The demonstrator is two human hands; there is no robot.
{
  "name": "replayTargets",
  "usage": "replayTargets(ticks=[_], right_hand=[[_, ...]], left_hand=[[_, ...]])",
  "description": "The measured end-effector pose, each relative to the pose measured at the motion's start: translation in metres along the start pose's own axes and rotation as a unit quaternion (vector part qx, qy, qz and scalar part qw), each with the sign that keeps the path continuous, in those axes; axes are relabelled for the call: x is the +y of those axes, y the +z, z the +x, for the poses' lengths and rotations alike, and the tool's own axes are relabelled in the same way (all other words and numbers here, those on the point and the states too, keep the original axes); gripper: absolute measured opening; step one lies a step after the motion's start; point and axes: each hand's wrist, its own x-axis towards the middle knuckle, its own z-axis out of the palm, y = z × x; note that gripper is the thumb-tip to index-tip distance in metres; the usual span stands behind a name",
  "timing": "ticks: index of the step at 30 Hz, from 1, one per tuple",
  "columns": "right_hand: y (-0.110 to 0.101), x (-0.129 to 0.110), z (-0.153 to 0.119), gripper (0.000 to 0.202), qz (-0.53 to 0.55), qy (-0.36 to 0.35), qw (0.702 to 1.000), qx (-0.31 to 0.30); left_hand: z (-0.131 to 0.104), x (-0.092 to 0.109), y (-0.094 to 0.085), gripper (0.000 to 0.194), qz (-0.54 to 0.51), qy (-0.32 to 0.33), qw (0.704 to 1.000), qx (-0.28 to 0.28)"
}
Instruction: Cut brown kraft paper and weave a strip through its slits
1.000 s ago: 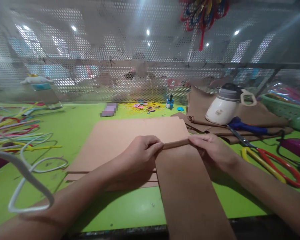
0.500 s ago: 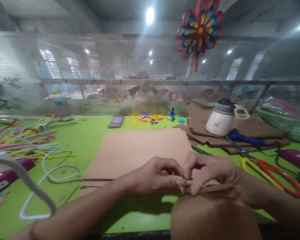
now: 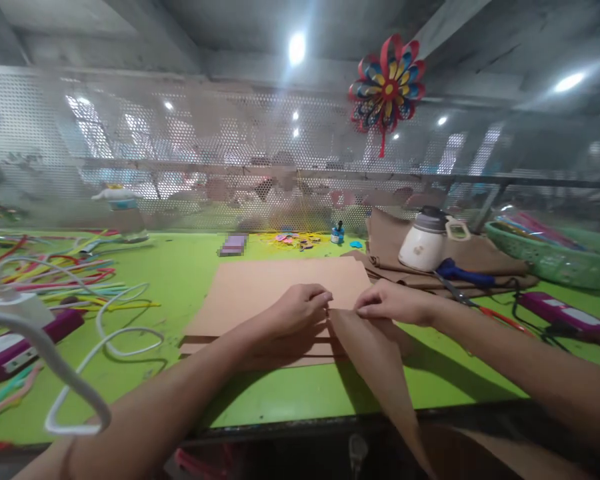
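Observation:
A thin brown sheet (image 3: 375,353), paper or cloth I cannot tell, hangs from my hands over the table's front edge. My right hand (image 3: 400,301) pinches its top edge with thumb and fingers. Close by on the left, my left hand (image 3: 300,308) is closed at the sheet's upper left corner, its fingertips pressed together; the exact contact is small and partly hidden. Beneath both hands lies a stack of light brown sheets (image 3: 275,283), its layers slightly offset at the front edge.
To the right are folded brown material (image 3: 485,250), a white jug (image 3: 423,243), scissors (image 3: 463,297), a purple power strip (image 3: 565,313) and a green basket (image 3: 545,257). At left lie coloured strips (image 3: 80,280), a white cable (image 3: 130,343) and another purple power strip (image 3: 35,343).
Both hands have moved away from me, up over the stack, and apart from each other. The brown sheet, bunched between them before, is now drawn out and hangs down in a narrow fold.

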Motion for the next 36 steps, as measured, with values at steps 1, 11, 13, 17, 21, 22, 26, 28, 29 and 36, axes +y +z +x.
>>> replayTargets(ticks=[1,11,13,17,21,22,26,28,29,36], right_hand=[[0.004,0.001,0.004,0.028,-0.032,0.006,0.999,0.014],[0.028,-0.028,-0.017,0.025,-0.255,-0.013,0.956,0.148],[0.031,-0.029,-0.02,0.027,-0.283,-0.047,0.942,0.172],[0.035,-0.021,-0.021,0.028,-0.298,-0.091,0.931,0.189],[0.032,-0.008,-0.019,0.021,-0.251,-0.076,0.95,0.171],[0.031,-0.004,-0.017,0.021,-0.238,-0.072,0.954,0.165],[0.03,0.011,-0.009,0.019,-0.221,-0.079,0.961,0.149],[0.032,0.016,-0.004,0.018,-0.213,-0.087,0.963,0.139],[0.032,0.018,-0.002,0.019,-0.209,-0.091,0.964,0.134],[0.027,0.022,0.003,0.021,-0.203,-0.109,0.967,0.107]], left_hand=[[-0.001,0.002,0.0,0.037,0.018,0.006,1.0,-0.001],[-0.005,0.006,0.014,0.027,0.129,0.053,0.99,-0.005],[-0.006,0.006,0.015,0.022,0.112,0.061,0.992,0.01],[-0.008,0.005,0.017,0.021,0.09,0.058,0.994,0.009],[-0.008,0.005,0.017,0.024,0.158,0.063,0.985,0.006],[-0.007,0.005,0.018,0.024,0.176,0.07,0.982,0.006],[-0.004,0.004,0.018,0.026,0.208,0.098,0.973,0.001],[-0.003,0.002,0.018,0.028,0.229,0.11,0.967,-0.005],[-0.003,0.001,0.018,0.029,0.243,0.117,0.963,-0.008],[-0.002,-0.003,0.021,0.027,0.261,0.104,0.96,0.005]])
